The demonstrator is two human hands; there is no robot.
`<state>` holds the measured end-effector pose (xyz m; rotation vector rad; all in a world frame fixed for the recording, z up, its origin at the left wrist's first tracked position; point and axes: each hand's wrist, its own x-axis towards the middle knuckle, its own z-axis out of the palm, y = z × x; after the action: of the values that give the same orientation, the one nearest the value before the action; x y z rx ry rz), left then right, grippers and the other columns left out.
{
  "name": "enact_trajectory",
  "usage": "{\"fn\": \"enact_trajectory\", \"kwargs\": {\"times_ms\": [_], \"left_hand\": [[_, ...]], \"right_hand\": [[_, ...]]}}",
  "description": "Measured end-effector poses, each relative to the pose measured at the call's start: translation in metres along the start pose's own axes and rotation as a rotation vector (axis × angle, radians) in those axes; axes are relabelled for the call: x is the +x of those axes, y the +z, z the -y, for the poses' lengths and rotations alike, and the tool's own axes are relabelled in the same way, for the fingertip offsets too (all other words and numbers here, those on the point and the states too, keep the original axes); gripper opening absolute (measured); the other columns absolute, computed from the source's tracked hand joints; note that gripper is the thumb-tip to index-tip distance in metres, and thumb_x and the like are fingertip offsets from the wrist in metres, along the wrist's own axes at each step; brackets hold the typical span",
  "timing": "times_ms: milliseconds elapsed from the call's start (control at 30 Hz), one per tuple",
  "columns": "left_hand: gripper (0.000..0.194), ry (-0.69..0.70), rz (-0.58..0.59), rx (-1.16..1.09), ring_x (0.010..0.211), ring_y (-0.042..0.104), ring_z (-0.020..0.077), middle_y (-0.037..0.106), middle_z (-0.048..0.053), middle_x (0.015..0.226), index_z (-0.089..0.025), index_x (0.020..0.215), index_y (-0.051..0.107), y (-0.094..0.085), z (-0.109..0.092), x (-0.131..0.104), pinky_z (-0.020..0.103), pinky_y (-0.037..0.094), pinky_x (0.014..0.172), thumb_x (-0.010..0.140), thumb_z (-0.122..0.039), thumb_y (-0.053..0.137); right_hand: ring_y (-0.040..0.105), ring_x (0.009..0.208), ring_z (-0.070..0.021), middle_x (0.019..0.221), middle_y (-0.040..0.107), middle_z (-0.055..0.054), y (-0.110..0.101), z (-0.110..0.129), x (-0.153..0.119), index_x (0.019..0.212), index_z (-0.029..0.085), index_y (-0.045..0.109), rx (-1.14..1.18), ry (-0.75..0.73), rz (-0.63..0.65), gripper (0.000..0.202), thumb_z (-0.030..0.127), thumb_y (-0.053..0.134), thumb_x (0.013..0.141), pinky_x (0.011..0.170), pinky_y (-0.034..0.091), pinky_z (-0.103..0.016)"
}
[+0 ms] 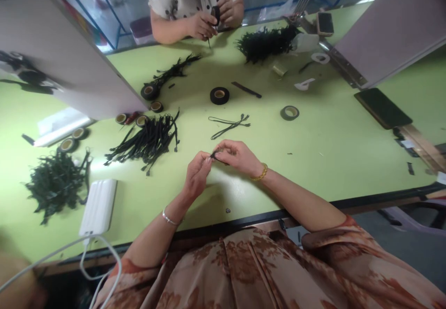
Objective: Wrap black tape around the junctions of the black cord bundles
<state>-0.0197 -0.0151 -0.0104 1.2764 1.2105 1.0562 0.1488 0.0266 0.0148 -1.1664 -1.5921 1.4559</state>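
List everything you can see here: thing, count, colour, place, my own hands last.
Flat tabletop: one, green, across the view
Upright flat panels: two, pale, left and right
Cord heaps: four, black, three left, one upper right
Thin looped cords: about two, black, centre
Round tape rolls: at least eight, mostly black, left to right
Flat narrow strip: one, dark, right of the centre roll
Boxy device: one, white, near left
Thin cable: one, white, lower left
Flat rectangular slab: one, dark, right
Small items: several, mostly white, upper right
Co-worker's hands: two, bare, top
Thin held piece: one, black, centre
Floral garment: one, brown, bottom
Left hand: one, bare, centre
Right hand: one, bare, centre
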Motion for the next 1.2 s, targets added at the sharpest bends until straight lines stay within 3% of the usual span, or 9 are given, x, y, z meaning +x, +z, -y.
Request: {"fn": "enact_trajectory", "kwargs": {"times_ms": [267, 400, 600, 800, 1033, 1200], "left_hand": [[0.019, 0.118, -0.085, 0.344, 0.060, 0.041, 0.0115, 0.046, -0.004, 0.066, -0.020, 0.087, 0.051, 0.005, 0.002, 0.000, 0.025, 0.035, 0.059, 0.093, -0.038, 0.045], [0.018, 0.171, -0.136, 0.338, 0.069, 0.048, 0.0132, 0.054, -0.001, 0.074, -0.020, 0.086, 0.053, 0.006, -0.001, 0.002, 0.026, 0.040, 0.067, 0.091, -0.034, 0.044], [0.027, 0.082, -0.093, 0.207, 0.058, 0.042, 0.0110, 0.050, -0.003, 0.063, -0.020, 0.080, 0.052, 0.002, -0.004, 0.005, 0.024, 0.035, 0.057, 0.090, -0.044, 0.049], [0.033, 0.027, 0.086, 0.222, 0.053, 0.035, 0.0089, 0.042, -0.006, 0.056, -0.019, 0.071, 0.050, -0.010, -0.006, 0.012, 0.022, 0.030, 0.053, 0.083, -0.048, 0.058], [0.027, 0.090, -0.030, 0.309, 0.056, 0.039, 0.0098, 0.046, -0.005, 0.059, -0.019, 0.073, 0.050, -0.009, 0.000, 0.012, 0.023, 0.032, 0.055, 0.088, -0.041, 0.048], [0.027, 0.078, 0.109, 0.427, 0.055, 0.037, 0.0093, 0.047, -0.005, 0.058, -0.019, 0.071, 0.048, -0.011, -0.005, 0.013, 0.022, 0.031, 0.054, 0.088, -0.040, 0.048]], "right_hand": [[0.051, 0.053, -0.0099, 0.057, 0.056, 0.004, 0.007, -0.005, -0.001, 0.080, 0.017, 0.062, 0.094, 0.009, -0.003, 0.013, 0.025, 0.063, 0.070, 0.053, 0.040, -0.024], [0.057, 0.057, -0.0112, 0.060, 0.061, 0.004, 0.011, -0.005, -0.002, 0.088, 0.017, 0.062, 0.083, 0.044, -0.017, 0.019, 0.022, 0.063, 0.069, 0.057, 0.044, -0.024], [0.062, 0.057, -0.0128, 0.061, 0.067, 0.001, 0.014, -0.003, -0.004, 0.088, 0.016, 0.061, 0.165, 0.103, 0.068, 0.019, 0.027, 0.065, 0.073, 0.058, 0.047, -0.025], [0.058, 0.051, -0.0106, 0.058, 0.066, 0.002, 0.014, -0.005, -0.003, 0.081, 0.017, 0.059, 0.125, 0.111, 0.087, 0.015, 0.020, 0.065, 0.068, 0.050, 0.041, -0.022], [0.064, 0.058, -0.0124, 0.061, 0.068, 0.001, 0.015, -0.009, -0.001, 0.088, 0.016, 0.060, 0.265, 0.145, 0.127, 0.021, 0.024, 0.067, 0.070, 0.061, 0.050, -0.026], [0.060, 0.052, -0.0115, 0.056, 0.066, 0.004, 0.015, -0.014, -0.001, 0.079, 0.018, 0.055, 0.262, 0.157, 0.106, 0.015, 0.020, 0.064, 0.067, 0.056, 0.047, -0.025]]}}
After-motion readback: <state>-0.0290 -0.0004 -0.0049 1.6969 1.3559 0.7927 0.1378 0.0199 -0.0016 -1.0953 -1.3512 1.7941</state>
